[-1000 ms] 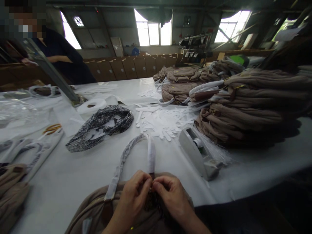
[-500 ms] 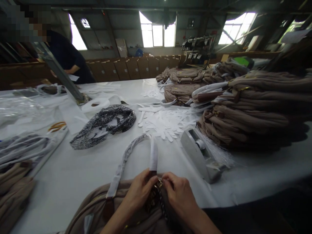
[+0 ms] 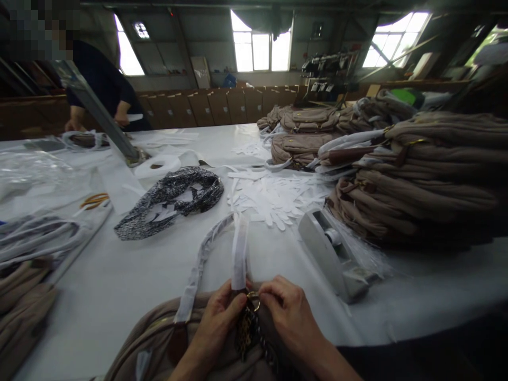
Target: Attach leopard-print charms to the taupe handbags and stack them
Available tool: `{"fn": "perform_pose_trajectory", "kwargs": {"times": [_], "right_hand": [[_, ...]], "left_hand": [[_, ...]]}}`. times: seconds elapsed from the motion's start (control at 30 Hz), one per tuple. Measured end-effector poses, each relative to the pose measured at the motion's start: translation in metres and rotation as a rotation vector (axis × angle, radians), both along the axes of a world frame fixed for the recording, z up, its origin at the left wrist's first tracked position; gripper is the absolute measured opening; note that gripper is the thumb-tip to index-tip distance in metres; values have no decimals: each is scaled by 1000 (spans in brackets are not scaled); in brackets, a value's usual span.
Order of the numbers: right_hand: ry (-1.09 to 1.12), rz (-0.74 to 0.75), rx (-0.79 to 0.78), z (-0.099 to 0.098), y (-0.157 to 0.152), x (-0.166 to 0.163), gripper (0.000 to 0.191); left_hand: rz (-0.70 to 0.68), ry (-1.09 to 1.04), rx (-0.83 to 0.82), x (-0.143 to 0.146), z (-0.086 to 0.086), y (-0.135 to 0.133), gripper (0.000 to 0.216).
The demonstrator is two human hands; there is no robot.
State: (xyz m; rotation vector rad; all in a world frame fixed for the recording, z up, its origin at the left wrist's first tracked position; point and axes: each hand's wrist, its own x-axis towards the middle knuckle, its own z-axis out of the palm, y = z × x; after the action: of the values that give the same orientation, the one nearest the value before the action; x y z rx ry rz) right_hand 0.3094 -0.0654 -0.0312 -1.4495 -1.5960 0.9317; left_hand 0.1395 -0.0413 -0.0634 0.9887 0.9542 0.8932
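Note:
A taupe handbag (image 3: pixel 159 338) lies at the near edge of the table in front of me. Its looped handle (image 3: pixel 239 254) is wrapped in white material and stands up from the bag. My left hand (image 3: pixel 220 320) is closed around the base of that handle, beside a gold ring (image 3: pixel 254 301). With thumb and fingers, my right hand (image 3: pixel 291 317) pinches the ring's right side. A dark chain charm with gold pieces (image 3: pixel 246 333) hangs below the ring between my hands. My fingertips partly hide where ring and handle meet.
Stacked taupe bags (image 3: pixel 436 174) fill the right side. A grey tape dispenser (image 3: pixel 331 254) stands right of my hands. White paper strips (image 3: pixel 270 196), a black-and-white knitted piece (image 3: pixel 170 203) and a tape roll (image 3: pixel 156 166) lie ahead. A co-worker (image 3: pixel 105 84) stands far left behind a slanted metal post (image 3: pixel 97 114).
My left hand and the handle have shifted slightly left, and the ring now shows more openly between my hands. The co-worker's hands have moved apart, one down at the table.

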Motion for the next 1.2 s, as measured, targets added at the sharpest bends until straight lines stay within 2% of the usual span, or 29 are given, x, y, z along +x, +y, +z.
{"fn": "perform_pose_trajectory", "kwargs": {"times": [0.1, 0.23, 0.4, 0.53, 0.73, 0.83, 1.03, 1.2], "right_hand": [[-51, 20, 7, -4, 0, -1, 21], [-235, 3, 21, -11, 3, -1, 24], [-365, 40, 6, -9, 7, -2, 30], [-324, 96, -17, -6, 8, -1, 30], [-274, 163, -36, -17, 14, 4, 29], [-279, 191, -49, -17, 17, 4, 28], [-228, 138, -95, -9, 17, 0, 24], [-204, 124, -91, -13, 16, -1, 23]], "left_hand": [[-50, 23, 22, 1, 0, 2, 20], [-85, 49, -5, 6, 0, 6, 19], [-91, -3, -59, 6, -4, 8, 20], [-66, -35, -52, 7, -4, 5, 19], [-1, -44, -11, 13, -6, 5, 22], [12, -18, 4, 13, -5, 4, 22], [-30, 17, 35, 9, -6, 5, 20], [-68, 187, 130, 9, -5, 7, 22]]}}
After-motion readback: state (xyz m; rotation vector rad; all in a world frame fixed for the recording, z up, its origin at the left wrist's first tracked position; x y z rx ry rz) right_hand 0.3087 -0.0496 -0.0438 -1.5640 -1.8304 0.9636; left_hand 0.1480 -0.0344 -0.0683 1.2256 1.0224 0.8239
